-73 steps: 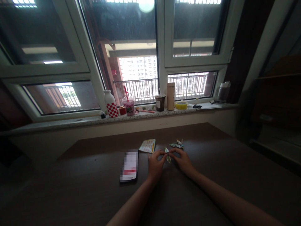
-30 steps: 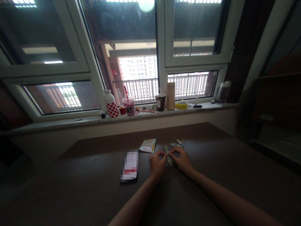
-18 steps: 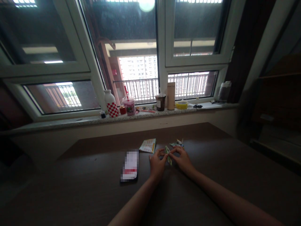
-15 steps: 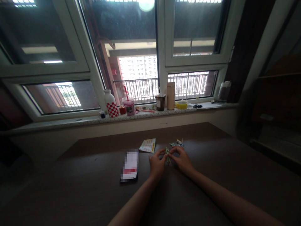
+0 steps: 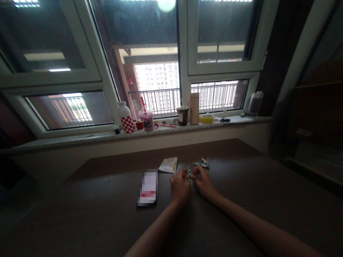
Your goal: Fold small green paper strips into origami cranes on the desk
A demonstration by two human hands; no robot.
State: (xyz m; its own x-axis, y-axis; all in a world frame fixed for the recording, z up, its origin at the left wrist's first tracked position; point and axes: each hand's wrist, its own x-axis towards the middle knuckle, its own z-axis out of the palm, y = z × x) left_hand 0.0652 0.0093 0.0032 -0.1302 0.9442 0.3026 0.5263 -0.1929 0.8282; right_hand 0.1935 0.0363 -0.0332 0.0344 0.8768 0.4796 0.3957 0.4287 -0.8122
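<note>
From my end of the feed, I see the small folded green-patterned paper (image 5: 189,171) near the middle of the counter (image 5: 107,225), between the fingertips of both hands. The left hand (image 5: 180,187) pinches it from its side; the right hand (image 5: 205,181) has thumb and forefinger drawn together at its opposite edge. The paper's narrow ends show above and below the fingers, but I can't make out its finer folds.

Just beyond the right hand I have an origami figure (image 5: 203,164) with pointed ends lying on the counter. Beyond the left hand lies a flat printed paper piece (image 5: 168,165), and left of that hand a phone (image 5: 148,187), its screen blurred out to me.

Farther off, on the stone windowsill (image 5: 166,131), I see a red-checked white bottle (image 5: 127,119), a pink drink cup (image 5: 147,121) with a red straw, a brown drink cup (image 5: 182,117), a tan flask (image 5: 194,109) and a yellow tape roll (image 5: 207,119), with black-handled scissors (image 5: 225,120) beside it.
</note>
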